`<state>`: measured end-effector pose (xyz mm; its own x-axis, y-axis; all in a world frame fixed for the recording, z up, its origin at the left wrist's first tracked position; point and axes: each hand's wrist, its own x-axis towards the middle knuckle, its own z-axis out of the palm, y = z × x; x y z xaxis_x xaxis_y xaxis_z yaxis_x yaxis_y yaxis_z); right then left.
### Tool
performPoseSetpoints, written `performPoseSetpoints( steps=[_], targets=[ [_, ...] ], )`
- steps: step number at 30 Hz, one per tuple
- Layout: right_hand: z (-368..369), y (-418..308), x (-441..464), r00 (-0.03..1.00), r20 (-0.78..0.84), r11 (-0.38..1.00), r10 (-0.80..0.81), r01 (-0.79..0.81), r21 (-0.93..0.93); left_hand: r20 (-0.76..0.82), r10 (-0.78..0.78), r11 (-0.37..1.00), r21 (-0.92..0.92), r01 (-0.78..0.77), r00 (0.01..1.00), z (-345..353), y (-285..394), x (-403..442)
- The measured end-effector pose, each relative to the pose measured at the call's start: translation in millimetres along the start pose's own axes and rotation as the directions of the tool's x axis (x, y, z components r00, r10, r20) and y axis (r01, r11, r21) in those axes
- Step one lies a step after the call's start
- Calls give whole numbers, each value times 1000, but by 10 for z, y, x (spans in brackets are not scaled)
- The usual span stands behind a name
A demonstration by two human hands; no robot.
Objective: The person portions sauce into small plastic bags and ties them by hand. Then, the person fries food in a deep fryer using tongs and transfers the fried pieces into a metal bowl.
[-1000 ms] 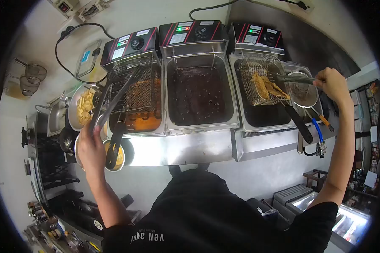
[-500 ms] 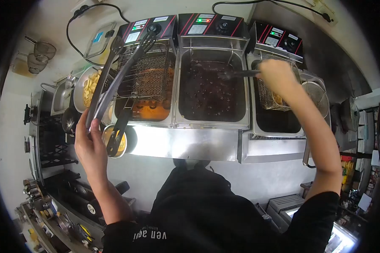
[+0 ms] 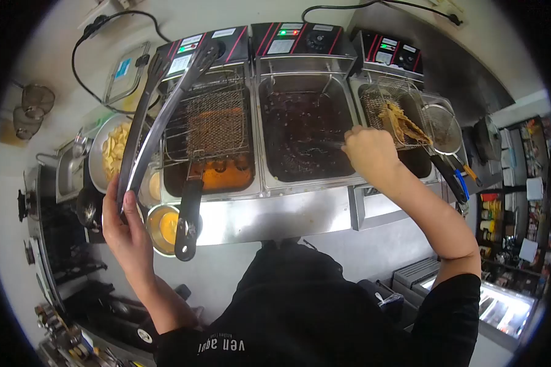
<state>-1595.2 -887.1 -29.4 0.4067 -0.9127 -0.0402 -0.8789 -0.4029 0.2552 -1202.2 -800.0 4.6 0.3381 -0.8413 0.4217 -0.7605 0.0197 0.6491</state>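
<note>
Long metal tongs [image 3: 146,137] are gripped near their joined end by my left hand [image 3: 127,229], their arms spread over the left fryer. My right hand [image 3: 371,154] is closed round a utensil whose far end is blurred in the dark oil of the middle fryer [image 3: 306,131]. On the left fryer [image 3: 228,174], with orange oil, rests an empty wire basket [image 3: 217,125] with a black handle [image 3: 190,223]. Golden fried pieces [image 3: 398,122] sit in the basket over the right fryer [image 3: 419,164], just beyond my right hand.
A bowl of pale slices [image 3: 114,150] and a bowl of yellow liquid [image 3: 163,229] are at the left. Right of the fryers, a round strainer [image 3: 442,128] rests on a container. A steel ledge [image 3: 275,217] runs along the front.
My right hand has moved left from the right fryer to the middle one, and the utensil's end is now in its oil. My left hand still holds the tongs.
</note>
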Motion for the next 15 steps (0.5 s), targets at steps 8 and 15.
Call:
performPoseSetpoints(
  steps=[8,15],
  targets=[
    [-769,256,-373,947,156,959,280,-283,1,126,-284,953,146,265,951,-16,312,131],
    [-795,520,-585,967,-9,932,253,-241,273,11,205,977,-70,-204,979,94,555,-182]
  ],
)
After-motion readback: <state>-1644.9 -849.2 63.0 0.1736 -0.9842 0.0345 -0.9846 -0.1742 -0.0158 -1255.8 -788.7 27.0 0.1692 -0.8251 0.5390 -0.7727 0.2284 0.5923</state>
